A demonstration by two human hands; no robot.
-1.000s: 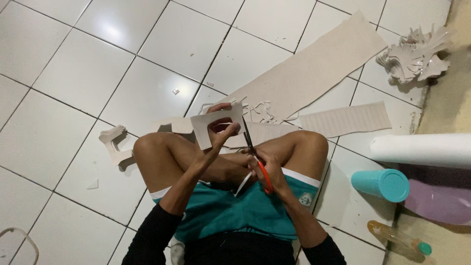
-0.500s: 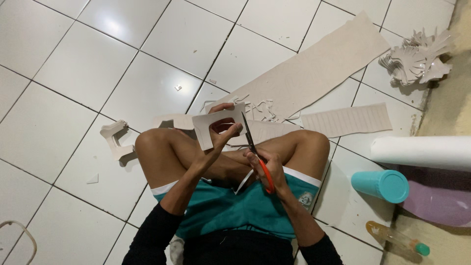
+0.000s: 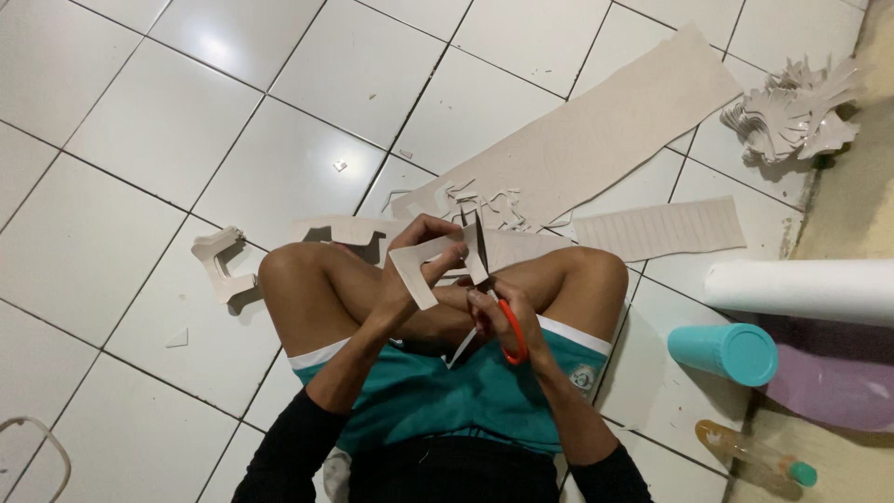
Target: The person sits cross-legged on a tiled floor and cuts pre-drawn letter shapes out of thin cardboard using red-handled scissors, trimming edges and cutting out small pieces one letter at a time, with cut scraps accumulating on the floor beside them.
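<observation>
Here, left hand (image 3: 416,264) grips a cardboard piece (image 3: 438,263) (angular); right hand (image 3: 503,317) clasps orange-handled scissors (image 3: 507,326).

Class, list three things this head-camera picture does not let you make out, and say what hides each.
1. The scissors: the blades are mostly hidden behind the cardboard piece and the right hand.
2. The white roll: cut off by the right edge.
3. The thin loop at lower left: cut off by the frame edge, so its kind is unclear.
</observation>
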